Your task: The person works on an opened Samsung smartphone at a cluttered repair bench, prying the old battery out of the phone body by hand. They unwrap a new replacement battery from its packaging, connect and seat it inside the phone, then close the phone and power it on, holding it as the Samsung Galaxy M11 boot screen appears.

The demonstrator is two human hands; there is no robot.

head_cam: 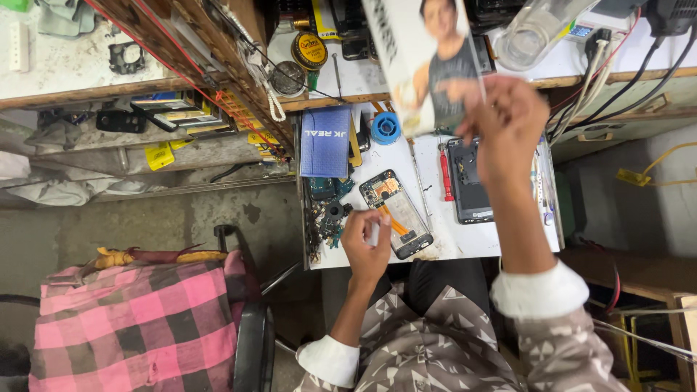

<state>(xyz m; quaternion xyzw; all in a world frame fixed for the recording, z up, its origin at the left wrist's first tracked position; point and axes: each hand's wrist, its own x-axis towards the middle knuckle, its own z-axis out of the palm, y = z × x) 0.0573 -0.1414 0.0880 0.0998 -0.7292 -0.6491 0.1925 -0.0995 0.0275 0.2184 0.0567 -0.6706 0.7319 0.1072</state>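
Note:
My right hand (507,125) is raised over the white work board (435,250) and grips a flat printed card or slim package (425,62) with a person's picture on it, held tilted up near the camera. My left hand (367,243) rests at the board's near edge, fingers curled on or around something small that I cannot make out, next to an opened phone body (396,210) showing an orange flex cable. A second dark phone frame (468,181) lies under my right forearm. A red screwdriver (444,174) lies between the two phones.
A blue box (325,141), a blue tape roll (385,128) and loose circuit parts (325,214) sit on the board's left side. Cables (617,65) run along the upper shelf at right. A chair with pink checked cloth (138,319) stands at left.

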